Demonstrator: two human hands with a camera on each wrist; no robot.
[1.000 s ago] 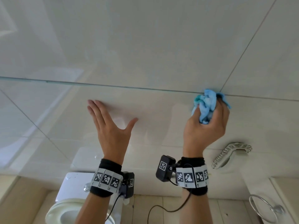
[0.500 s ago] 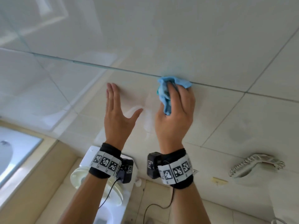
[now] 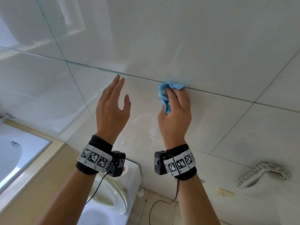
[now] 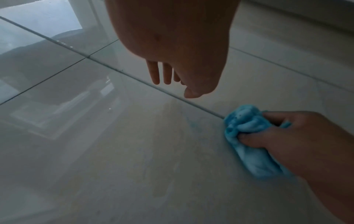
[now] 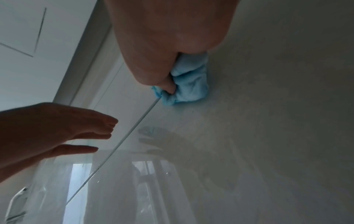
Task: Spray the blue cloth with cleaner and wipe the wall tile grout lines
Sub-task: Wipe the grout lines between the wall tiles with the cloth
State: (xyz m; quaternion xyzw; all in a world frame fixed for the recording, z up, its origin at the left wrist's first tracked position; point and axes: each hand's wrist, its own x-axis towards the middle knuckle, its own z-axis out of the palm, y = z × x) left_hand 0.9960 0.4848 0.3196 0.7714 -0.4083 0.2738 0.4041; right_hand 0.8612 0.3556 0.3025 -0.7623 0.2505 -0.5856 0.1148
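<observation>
A: Glossy pale wall tiles (image 3: 203, 46), one grout line (image 3: 90, 67) running across. Toilet (image 3: 103, 207) and sink (image 3: 9, 153) down below.
B: Blue cloth (image 3: 165, 95)?
A: Bunched up, pressed on that grout line. Right hand (image 3: 174, 114) grips it, fingers curled round, thumb tucked into the folds.
B: Left hand (image 3: 112, 111)?
A: Just beside it, holds nothing. Fingers straight and close together, thumb apart. Touching the tile? Can't tell.
B: Extras?
A: Coiled hose (image 3: 261, 174) low on the right.
</observation>
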